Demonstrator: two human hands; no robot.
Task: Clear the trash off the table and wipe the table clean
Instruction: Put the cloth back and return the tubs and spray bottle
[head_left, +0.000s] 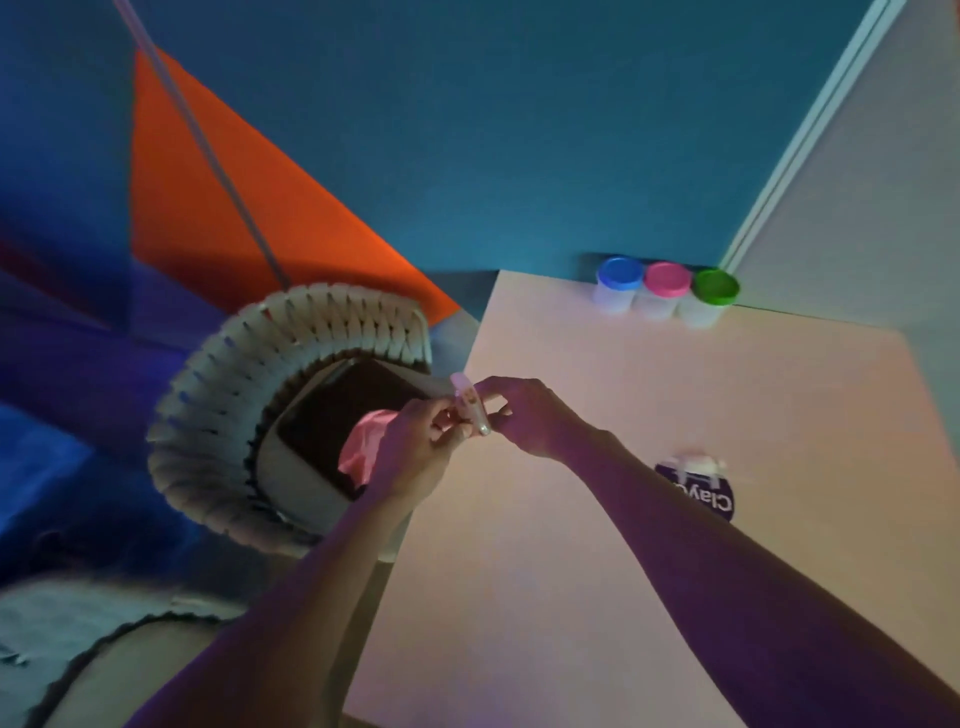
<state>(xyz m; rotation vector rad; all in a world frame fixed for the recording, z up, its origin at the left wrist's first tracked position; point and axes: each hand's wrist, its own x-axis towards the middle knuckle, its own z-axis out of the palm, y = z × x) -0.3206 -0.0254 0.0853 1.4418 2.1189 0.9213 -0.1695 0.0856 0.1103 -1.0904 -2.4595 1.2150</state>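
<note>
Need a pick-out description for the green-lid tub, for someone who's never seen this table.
Start at the pale table and go to its far edge by the white wall corner. Three small clear tubs stand there in a row. The green-lid tub is the rightmost, nearest the corner, beside the pink-lid tub; the blue-lid tub is leftmost.

Both hands meet at the table's (649, 545) left edge: the left hand (415, 447) and right hand (524, 415) pinch a small pale wrapper (470, 402) above a woven-rimmed bin (218, 415) holding pink trash (363, 447).
</note>
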